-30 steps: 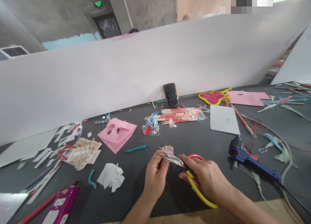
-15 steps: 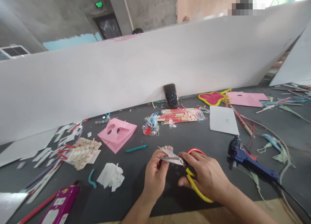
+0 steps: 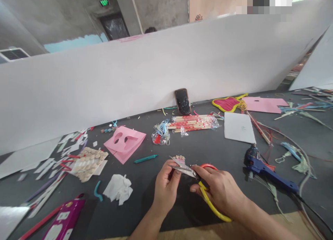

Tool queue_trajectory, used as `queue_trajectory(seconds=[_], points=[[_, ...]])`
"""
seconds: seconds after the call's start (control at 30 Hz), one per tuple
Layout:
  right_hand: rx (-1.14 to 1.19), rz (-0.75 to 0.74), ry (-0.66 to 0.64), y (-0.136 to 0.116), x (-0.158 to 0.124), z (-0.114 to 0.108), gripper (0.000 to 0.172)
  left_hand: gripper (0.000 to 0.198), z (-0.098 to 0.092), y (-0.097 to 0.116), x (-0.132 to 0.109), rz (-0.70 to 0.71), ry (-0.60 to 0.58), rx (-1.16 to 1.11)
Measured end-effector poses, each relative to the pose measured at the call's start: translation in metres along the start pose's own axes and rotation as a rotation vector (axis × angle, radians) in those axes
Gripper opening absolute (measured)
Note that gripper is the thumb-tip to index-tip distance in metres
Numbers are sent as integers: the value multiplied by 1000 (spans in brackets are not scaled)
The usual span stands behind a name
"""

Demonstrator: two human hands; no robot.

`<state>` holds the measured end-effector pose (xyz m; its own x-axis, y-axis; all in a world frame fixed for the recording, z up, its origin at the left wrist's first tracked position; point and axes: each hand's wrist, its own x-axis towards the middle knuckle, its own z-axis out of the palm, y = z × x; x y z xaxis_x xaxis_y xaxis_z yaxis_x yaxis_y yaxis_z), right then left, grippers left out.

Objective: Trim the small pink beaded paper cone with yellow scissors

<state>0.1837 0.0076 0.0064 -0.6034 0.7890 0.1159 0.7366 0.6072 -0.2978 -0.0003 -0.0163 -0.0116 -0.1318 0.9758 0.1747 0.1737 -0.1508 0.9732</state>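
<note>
My right hand (image 3: 221,186) grips scissors (image 3: 185,170) with a red loop and a yellow loop. The blades point left, slightly apart, over the fingers of my left hand (image 3: 166,184). That hand is closed on a small bundle of thin sticks (image 3: 179,158), whose pale ends show just beyond the blades with some pink around them. Fingers and blades hide the rest of the bundle. Tiny pale bits (image 3: 193,165) lie on the dark table just past the scissors.
A teal marker (image 3: 146,159), crumpled tissue (image 3: 118,188) and pink cut paper (image 3: 125,143) lie to the left. Packed sticks (image 3: 194,122) and a leaning phone (image 3: 182,102) are ahead. A blue glue gun (image 3: 273,176) with its cord and a white board (image 3: 239,128) lie right.
The scissor blades have come closer together, and the yellow loop has shifted slightly down and right. Tiny pale bits now show on the table beyond the scissors. My left hand stays nearly in place.
</note>
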Motion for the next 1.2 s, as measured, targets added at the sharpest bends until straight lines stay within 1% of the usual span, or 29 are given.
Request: queue_trajectory(seconds=[0.2,0.33,0.53,0.83,0.97,1.07,1.2], points=[[-41,5,39,-2,-1,-2,49,19,3,7,-3,-21,4,-69],[-33,10,45,-2,2,-5,53,17,2,8,-3,-10,30,-80],[-5,2,36,-1,3,-7,64,18,1,2,-1,56,40,-65],[20,3,39,-2,4,-7,63,18,-1,0,0,93,34,-69],[40,0,43,-1,3,-6,59,16,0,-1,0,104,35,-60],[20,-2,38,-1,2,-5,57,15,0,-2,-1,114,35,-38],[-17,-13,44,-1,-1,-4,54,17,1,0,-3,90,39,5]])
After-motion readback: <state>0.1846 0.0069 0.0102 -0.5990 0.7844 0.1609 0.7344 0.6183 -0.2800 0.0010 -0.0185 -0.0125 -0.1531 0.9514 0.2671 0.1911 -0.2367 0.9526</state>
